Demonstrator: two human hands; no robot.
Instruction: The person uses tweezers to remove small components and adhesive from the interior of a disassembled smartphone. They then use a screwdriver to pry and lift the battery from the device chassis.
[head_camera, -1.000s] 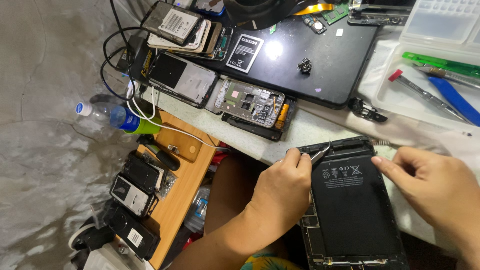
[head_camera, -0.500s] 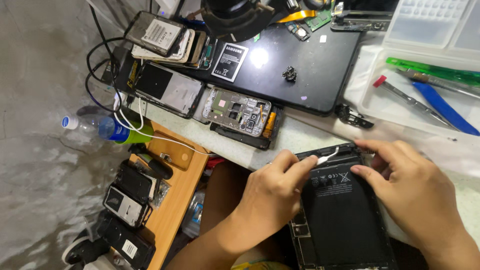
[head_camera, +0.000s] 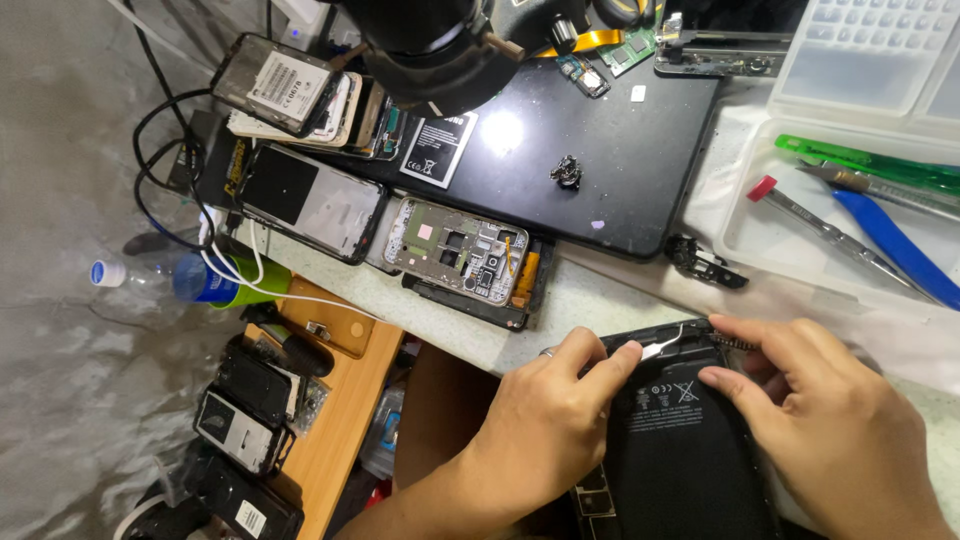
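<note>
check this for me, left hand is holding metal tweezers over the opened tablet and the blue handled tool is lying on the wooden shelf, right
Not quite. The head view shows the blue handled tool lying in the clear plastic tray at upper right, not on a shelf. The left hand does hold the metal tweezers over the opened tablet.

Shiny metal tweezers (head_camera: 662, 345), glossy black battery (head_camera: 680, 440), wooden shelf (head_camera: 335, 420)

Opened phones (head_camera: 462, 255), a battery (head_camera: 437, 148) and a blue-handled tool (head_camera: 893, 240) lie about.

White label (head_camera: 438, 147) on black battery (head_camera: 441, 145), top centre.
</note>
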